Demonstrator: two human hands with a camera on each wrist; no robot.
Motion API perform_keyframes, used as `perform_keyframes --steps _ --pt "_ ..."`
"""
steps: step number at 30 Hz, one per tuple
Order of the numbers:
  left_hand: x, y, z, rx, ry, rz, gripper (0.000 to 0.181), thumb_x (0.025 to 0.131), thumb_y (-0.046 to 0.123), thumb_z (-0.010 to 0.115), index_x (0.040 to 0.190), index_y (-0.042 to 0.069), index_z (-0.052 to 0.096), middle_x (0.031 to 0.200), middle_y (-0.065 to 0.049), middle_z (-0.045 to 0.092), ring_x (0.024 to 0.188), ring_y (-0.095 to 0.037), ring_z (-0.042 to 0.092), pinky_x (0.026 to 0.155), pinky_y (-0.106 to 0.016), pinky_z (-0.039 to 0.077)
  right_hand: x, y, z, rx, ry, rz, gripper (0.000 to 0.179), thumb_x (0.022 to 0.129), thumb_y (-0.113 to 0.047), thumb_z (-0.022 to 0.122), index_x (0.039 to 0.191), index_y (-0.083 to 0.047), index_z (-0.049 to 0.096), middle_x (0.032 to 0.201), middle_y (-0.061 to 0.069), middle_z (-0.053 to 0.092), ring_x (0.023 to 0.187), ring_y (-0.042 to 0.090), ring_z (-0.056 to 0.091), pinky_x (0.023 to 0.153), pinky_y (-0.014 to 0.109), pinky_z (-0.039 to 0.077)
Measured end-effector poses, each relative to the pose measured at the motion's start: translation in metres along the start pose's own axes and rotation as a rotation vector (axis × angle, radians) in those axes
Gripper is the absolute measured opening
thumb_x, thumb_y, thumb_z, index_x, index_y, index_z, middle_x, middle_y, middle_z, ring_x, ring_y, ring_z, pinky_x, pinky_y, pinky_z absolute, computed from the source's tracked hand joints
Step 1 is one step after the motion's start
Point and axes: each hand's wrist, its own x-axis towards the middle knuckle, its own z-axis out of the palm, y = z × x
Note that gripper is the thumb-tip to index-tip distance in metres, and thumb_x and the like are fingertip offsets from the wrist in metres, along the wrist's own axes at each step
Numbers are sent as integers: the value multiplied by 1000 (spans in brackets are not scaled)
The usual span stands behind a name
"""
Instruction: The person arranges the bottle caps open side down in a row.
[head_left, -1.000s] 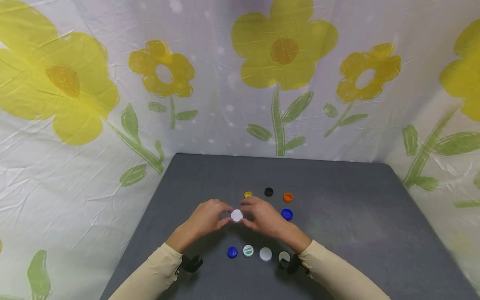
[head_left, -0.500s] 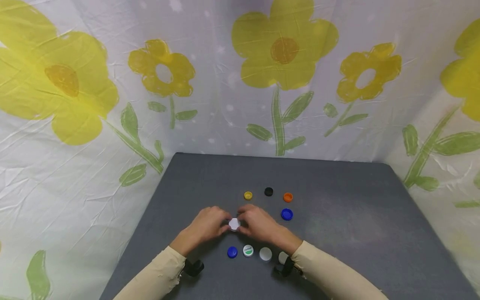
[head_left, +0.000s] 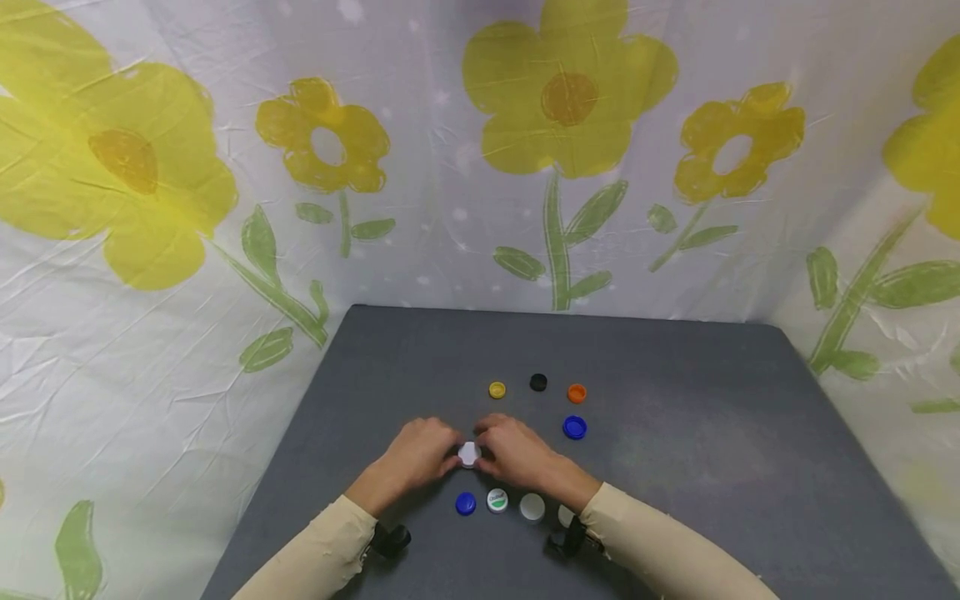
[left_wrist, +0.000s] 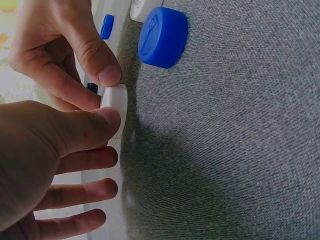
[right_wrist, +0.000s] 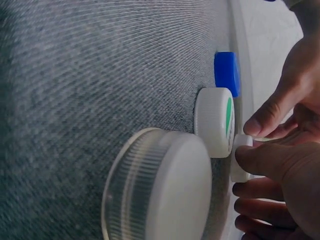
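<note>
A white bottle cap [head_left: 469,454] sits between both hands at the middle of the dark grey table. My left hand [head_left: 420,450] pinches its left side with thumb and finger, the other fingers spread loosely. From the opposite side, my right hand [head_left: 517,452] pinches the same white cap. In the left wrist view, the white cap [left_wrist: 120,102] is close to the cloth; whether it touches the cloth is hard to tell. Nearer my body lie a blue cap [head_left: 465,503] and a white cap with a green mark [head_left: 497,500].
A larger white cap [head_left: 532,507] and another pale cap [head_left: 566,516], partly hidden by my right wrist, continue the near row. Farther back lie yellow [head_left: 497,390], black [head_left: 537,382], orange [head_left: 577,393] and blue ring-like [head_left: 574,427] caps. A flowered curtain [head_left: 450,208] surrounds the table [head_left: 675,375].
Both hands have moved the white cap toward my body and slightly left, mostly in the first half second. The yellow cap, partly covered by my right hand before, now shows fully.
</note>
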Motion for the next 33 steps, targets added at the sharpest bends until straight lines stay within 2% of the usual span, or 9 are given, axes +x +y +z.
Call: perform_keyframes --steps 9,12,15,20,26,33 --pt "-3 5 3 87 30 19 17 79 34 82 80 23 70 74 4 68 74 -21 64 65 -42 46 0 -1 4 -37 -18 0 15 84 -26 79 88 -12 77 112 7 70 106 21 65 93 38 53" --pt "-1 3 -1 80 20 14 17 79 34 81 79 22 69 72 3 67 73 -22 63 65 -42 47 0 0 0 -34 -10 6 16 85 -27 78 89 -12 77 114 8 70 108 22 65 93 39 53" --pt "4 -1 -8 67 8 3 17 79 35 79 81 20 71 73 1 67 74 -23 64 67 -44 49 2 4 -10 -11 1 37 21 86 -29 77 96 -10 77 120 11 70 115 25 64 97 41 52" --pt "16 -13 -24 82 40 -23 22 80 37 78 88 17 73 78 0 70 77 -26 67 70 -48 52 8 16 -31 25 37 108 29 88 -27 76 109 -7 76 130 16 66 125 32 59 101 47 50" --pt "36 -22 -38 98 78 -44 25 82 39 78 91 16 72 82 0 72 76 -25 68 66 -47 53 14 36 -49 -7 82 154 33 87 -26 78 112 -5 75 128 15 67 123 31 60 98 46 52" --pt "64 -24 -42 114 73 -93 29 86 40 77 100 14 73 87 -2 73 78 -25 69 67 -45 56 24 58 -58 -53 99 179 34 87 -24 78 112 -2 74 128 17 67 122 33 60 99 48 51"
